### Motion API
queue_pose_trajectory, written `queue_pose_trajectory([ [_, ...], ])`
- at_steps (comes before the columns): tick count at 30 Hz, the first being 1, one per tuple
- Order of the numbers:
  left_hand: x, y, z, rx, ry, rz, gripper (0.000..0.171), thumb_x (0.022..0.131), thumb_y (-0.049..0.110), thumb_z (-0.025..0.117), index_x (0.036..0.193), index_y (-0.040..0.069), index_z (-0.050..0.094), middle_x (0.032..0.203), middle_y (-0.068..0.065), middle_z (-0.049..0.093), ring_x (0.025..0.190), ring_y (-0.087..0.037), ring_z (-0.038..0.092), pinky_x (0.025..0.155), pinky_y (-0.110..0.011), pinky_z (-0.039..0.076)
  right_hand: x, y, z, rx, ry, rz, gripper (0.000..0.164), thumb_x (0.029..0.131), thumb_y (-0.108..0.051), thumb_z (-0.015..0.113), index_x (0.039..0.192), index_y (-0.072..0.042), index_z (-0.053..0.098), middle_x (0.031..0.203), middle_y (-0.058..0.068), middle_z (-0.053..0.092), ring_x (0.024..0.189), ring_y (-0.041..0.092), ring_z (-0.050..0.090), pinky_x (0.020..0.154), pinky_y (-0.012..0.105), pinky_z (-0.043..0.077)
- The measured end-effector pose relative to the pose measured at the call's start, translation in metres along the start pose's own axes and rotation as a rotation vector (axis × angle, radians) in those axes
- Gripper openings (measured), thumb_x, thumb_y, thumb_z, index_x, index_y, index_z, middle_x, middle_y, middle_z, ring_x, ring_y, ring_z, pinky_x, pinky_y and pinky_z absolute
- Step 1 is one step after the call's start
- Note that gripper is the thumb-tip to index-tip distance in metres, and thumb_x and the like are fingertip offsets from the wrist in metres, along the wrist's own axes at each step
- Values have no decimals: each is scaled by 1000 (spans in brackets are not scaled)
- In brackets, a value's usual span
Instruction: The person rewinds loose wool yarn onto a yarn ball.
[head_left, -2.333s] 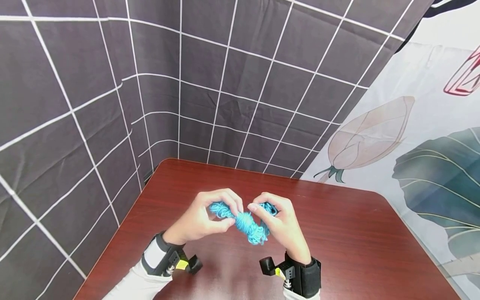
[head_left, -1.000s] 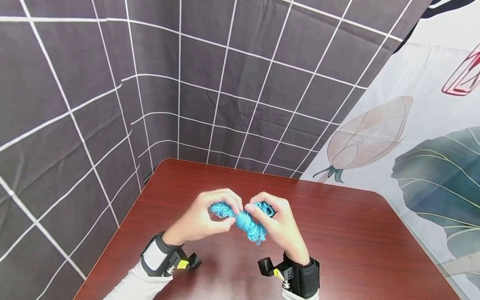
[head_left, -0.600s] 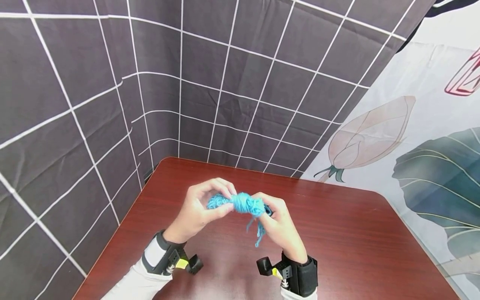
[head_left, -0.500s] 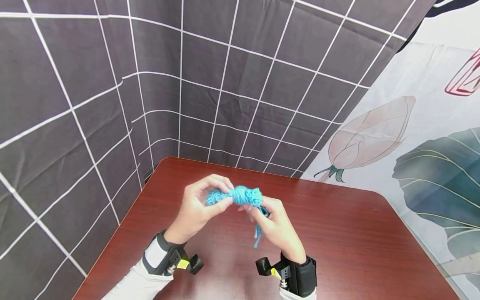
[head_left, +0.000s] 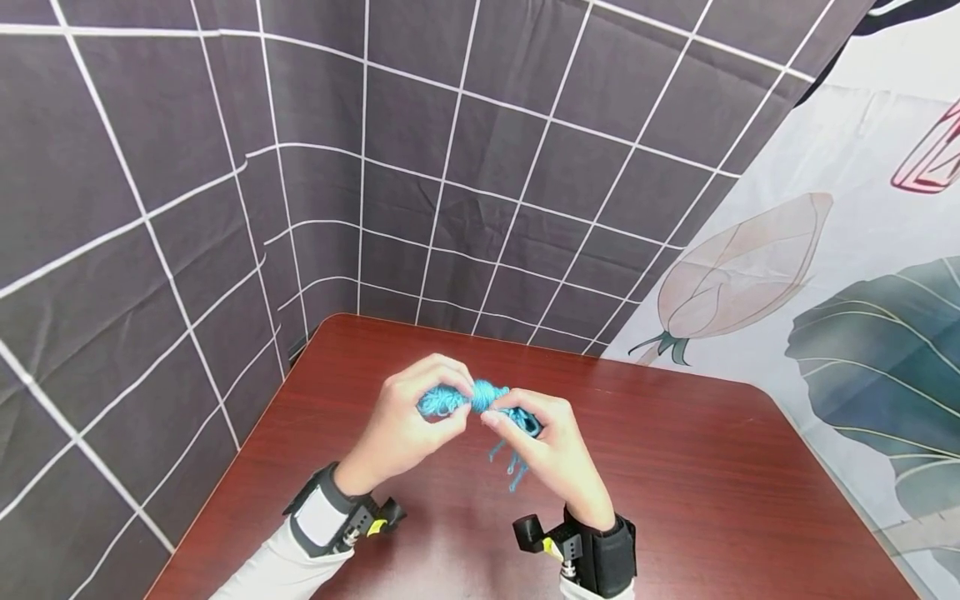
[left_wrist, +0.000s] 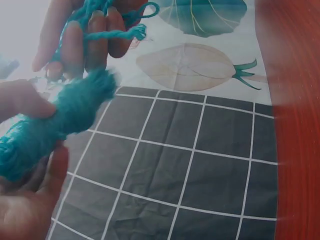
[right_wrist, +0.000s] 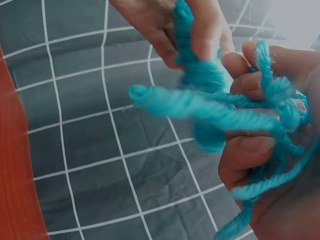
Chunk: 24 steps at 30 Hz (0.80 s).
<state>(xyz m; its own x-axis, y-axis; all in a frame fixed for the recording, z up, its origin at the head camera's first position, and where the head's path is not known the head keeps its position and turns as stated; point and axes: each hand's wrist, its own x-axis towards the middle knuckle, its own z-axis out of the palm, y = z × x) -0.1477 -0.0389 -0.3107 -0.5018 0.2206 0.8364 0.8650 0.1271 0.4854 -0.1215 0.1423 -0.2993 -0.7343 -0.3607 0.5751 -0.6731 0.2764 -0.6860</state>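
Observation:
Above the table, my left hand (head_left: 408, 408) pinches a small bundle of bright blue yarn (head_left: 486, 395) at its narrow waist, thumb below and fingers above. In the left wrist view the bundle (left_wrist: 82, 105) is a blurred, fuzzy roll with thread wound round it. My right hand (head_left: 547, 442) curls round blue yarn loops (head_left: 522, 419) at the bundle's right side, thumb and forefinger tips close to the wound part. Thin yarn ends (head_left: 515, 475) dangle below that hand. Up close in the right wrist view, a thick twisted strand (right_wrist: 200, 107) sticks out from the right hand's fingers.
A reddish-brown wooden table (head_left: 675, 467) spreads beneath both hands. Dark grey grid-patterned cloth (head_left: 480, 167) hangs behind and to the left, and a white cloth with plant prints (head_left: 742, 275) hangs to the right. Each wrist wears a black strapped camera mount (head_left: 600, 550).
The bundle's right end, drooping at first, swung up to the far side and has since come down slightly. The right hand's fingertips let that end clear, then closed in beside it again.

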Motion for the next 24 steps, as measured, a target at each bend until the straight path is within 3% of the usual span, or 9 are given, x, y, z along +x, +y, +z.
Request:
queue_pose_trajectory([
  [3, -1, 0, 0, -28, -105, 5, 21, 65, -10, 66, 78, 6, 61, 85, -6, 62, 80, -13, 56, 65, -28, 52, -2, 2, -5, 29, 3, 12, 5, 81, 2, 65, 82, -3, 64, 57, 11, 58, 38, 12, 52, 33, 24, 46],
  [7, -2, 0, -1, -133, -218, 10, 21, 66, -10, 66, 79, 6, 61, 85, -6, 62, 82, -13, 56, 65, -28, 52, -4, 9, -9, 19, 10, -2, 5, 81, 2, 65, 82, -3, 63, 58, 12, 58, 41, 10, 52, 36, 25, 48],
  [12, -2, 0, -4, -319, -291, -1, 22, 67, -11, 67, 80, 5, 61, 85, -9, 63, 85, -17, 57, 69, -31, 54, -6, 27, -11, -51, 39, -26, 5, 83, -5, 65, 84, -10, 66, 62, 3, 57, 51, 10, 50, 46, 23, 45],
  [15, -2, -1, -4, -418, -254, -15, 21, 69, -13, 67, 81, 2, 59, 85, -13, 62, 86, -21, 57, 69, -32, 54, -8, 37, -11, -50, 41, -27, 9, 85, -2, 61, 86, -10, 66, 65, 2, 57, 55, 11, 51, 50, 23, 45],
  [19, -1, -1, -2, -490, -116, -53, 21, 69, -18, 66, 83, -5, 58, 87, -19, 60, 86, -27, 57, 72, -29, 53, -7, 35, -7, 16, 12, 1, 18, 87, 7, 53, 86, -6, 64, 61, 5, 55, 49, 9, 51, 42, 21, 46],
  [24, -1, -1, -1, -424, 63, -99, 20, 69, -20, 65, 85, -8, 59, 88, -22, 60, 87, -28, 56, 74, -22, 53, -1, 14, 0, 59, -48, 20, 17, 89, 11, 47, 82, 2, 59, 54, 14, 46, 40, 16, 53, 33, 25, 47],
])
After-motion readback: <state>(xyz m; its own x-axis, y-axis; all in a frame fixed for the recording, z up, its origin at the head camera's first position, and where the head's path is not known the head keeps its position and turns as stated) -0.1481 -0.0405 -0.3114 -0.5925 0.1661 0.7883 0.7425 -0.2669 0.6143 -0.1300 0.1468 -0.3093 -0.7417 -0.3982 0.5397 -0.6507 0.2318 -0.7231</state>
